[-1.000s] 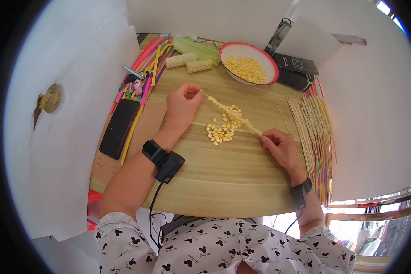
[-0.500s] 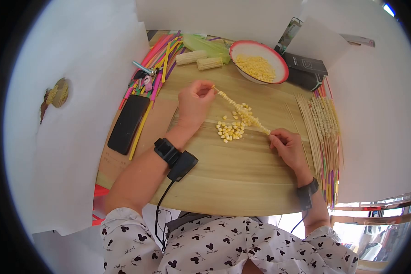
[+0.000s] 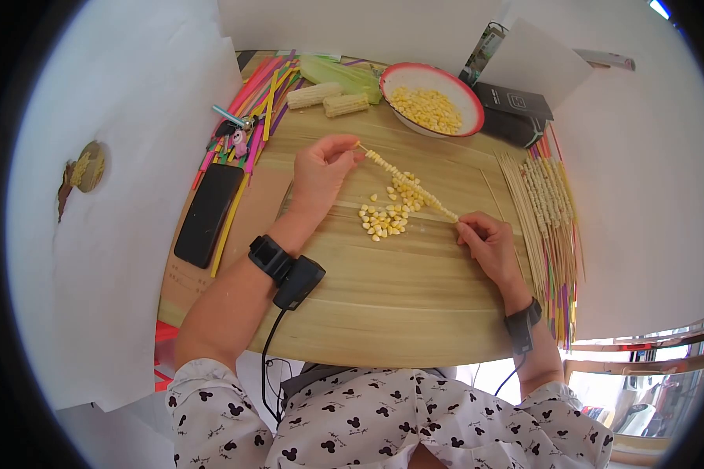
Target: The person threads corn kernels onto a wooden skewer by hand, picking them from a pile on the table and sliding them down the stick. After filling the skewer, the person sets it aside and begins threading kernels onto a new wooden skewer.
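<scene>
A thin skewer of corn kernels (image 3: 403, 177) slants across the middle of the table, threaded along most of its length. My left hand (image 3: 321, 176) pinches the bare upper left end between thumb and fingers. At the lower right end, my right hand (image 3: 486, 241) is closed on the skewer with thumb and fingertips. Loose yellow corn kernels (image 3: 383, 223) lie on the wooden table (image 3: 399, 297) just under the skewer, which partly covers some of them.
A red-rimmed bowl of kernels (image 3: 477, 102) stands at the back, beside two stripped corncobs (image 3: 314, 95) and a green husk (image 3: 344, 76). Colourful sticks (image 3: 267, 102) and a phone (image 3: 209, 215) lie left. Filled skewers (image 3: 550, 199) and bare sticks (image 3: 522, 211) lie right.
The whole view has shifted slightly, so things appear a little further left. Both hands still hold the skewer at its two ends, with little change in their pose.
</scene>
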### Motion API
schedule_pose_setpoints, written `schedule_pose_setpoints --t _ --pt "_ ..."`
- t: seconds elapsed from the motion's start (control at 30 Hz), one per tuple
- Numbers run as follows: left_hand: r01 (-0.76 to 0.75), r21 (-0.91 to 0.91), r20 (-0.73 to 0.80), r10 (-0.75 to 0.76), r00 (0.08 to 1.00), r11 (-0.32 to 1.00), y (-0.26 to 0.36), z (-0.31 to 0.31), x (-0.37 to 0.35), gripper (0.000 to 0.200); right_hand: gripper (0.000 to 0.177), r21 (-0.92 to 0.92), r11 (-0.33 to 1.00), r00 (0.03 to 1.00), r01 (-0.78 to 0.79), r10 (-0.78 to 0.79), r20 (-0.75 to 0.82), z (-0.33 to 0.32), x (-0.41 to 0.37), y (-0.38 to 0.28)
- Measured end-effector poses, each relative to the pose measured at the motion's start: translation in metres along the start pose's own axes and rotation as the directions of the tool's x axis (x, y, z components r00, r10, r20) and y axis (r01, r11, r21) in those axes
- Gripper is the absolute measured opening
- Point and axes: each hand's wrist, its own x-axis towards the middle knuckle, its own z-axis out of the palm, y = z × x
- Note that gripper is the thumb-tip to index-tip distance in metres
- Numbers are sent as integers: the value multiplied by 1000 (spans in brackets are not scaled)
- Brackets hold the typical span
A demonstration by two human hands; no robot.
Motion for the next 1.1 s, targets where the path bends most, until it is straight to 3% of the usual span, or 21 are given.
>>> schedule_pose_setpoints --t 0.57,0.9,1.1 --pt "-43 77 97 35 995 996 0 2 -4 31 9 12 1000 1000 19 -19 -1 -1 1 6" --pt "31 68 179 -43 983 997 -3 3 -4 32 8 21 1000 1000 23 -23 -14 -1 1 7" --pt "31 196 183 -68 981 980 4 3 -7 34 11 -5 1000 999 -31 31 -21 -2 0 3"
